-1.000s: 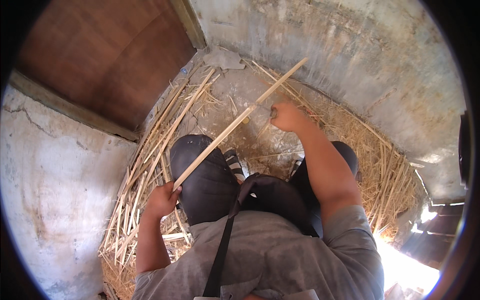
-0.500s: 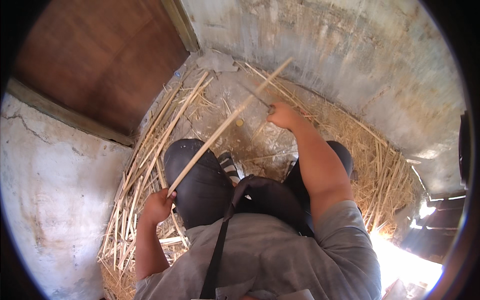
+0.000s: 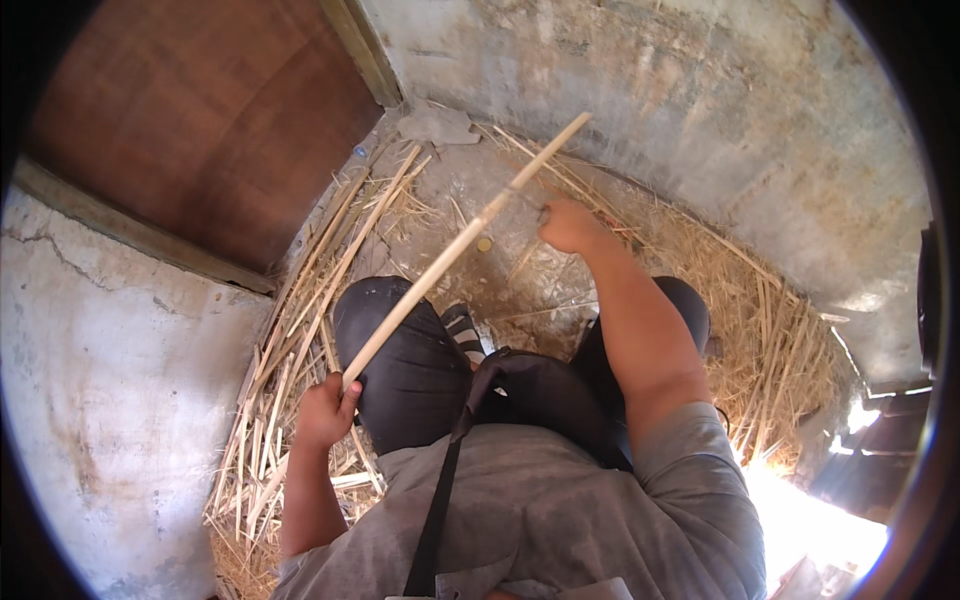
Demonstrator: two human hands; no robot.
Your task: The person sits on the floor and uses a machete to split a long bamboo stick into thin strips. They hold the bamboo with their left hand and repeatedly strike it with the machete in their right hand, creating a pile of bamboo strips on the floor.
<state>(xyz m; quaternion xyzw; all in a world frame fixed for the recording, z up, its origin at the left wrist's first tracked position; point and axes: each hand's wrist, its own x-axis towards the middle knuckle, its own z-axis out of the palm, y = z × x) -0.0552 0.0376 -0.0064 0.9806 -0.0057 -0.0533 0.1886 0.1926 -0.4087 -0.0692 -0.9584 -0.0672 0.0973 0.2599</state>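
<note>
My left hand is closed around the lower end of a long pale bamboo strip, beside my left knee. The strip slants up and away to the right, over the bare ground between my knees and the far wall. My right hand is closed on what looks like a knife with a thin dark blade. The blade is blurred and meets or crosses the strip beyond its middle; whether it cuts in, I cannot tell. My fingers hide the handle.
Split bamboo strips lie piled along the left side. Shavings and more strips heap along the right wall. A brown door panel stands at the far left. A small yellow disc lies on the dirt floor.
The knife has shifted slightly, and less of its blade now shows past the strip. My left hand has turned a little, with its thumb now lying along the strip. The strip has barely moved.
</note>
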